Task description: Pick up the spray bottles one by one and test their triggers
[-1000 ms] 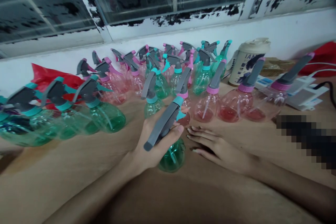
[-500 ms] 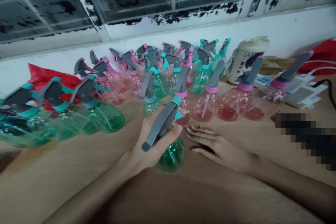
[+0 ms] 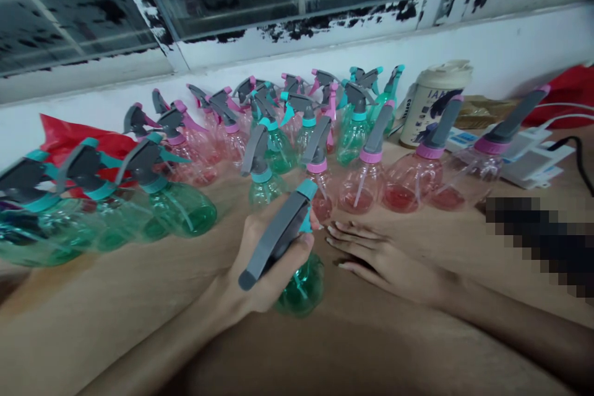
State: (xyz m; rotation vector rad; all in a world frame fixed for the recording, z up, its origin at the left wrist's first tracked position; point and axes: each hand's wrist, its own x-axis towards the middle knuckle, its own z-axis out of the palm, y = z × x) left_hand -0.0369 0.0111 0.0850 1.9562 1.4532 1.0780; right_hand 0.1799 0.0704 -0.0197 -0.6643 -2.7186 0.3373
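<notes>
My left hand (image 3: 264,266) is wrapped round the neck of a green spray bottle (image 3: 301,291) with a grey and teal trigger head. Green liquid and a dip tube show through its clear wall. My right hand (image 3: 371,252) lies flat on the wooden table to the right of that bottle, fingers stretched out and holding nothing. Just beyond my left hand stands another green spray bottle (image 3: 265,189), and beside it a pink spray bottle (image 3: 321,195). My left fingers partly hide the neck of the held bottle.
Several green spray bottles (image 3: 183,207) stand at left, and several pink ones (image 3: 359,192) run to the right. More crowd the back by the wall. A coffee cup (image 3: 434,105), white adapters (image 3: 533,164) and red bags (image 3: 88,139) are around them. A pixelated dark patch covers the right side.
My left hand has moved slightly toward me and to the left with the green spray bottle. My right hand stays flat on the table. The view has shifted a little.
</notes>
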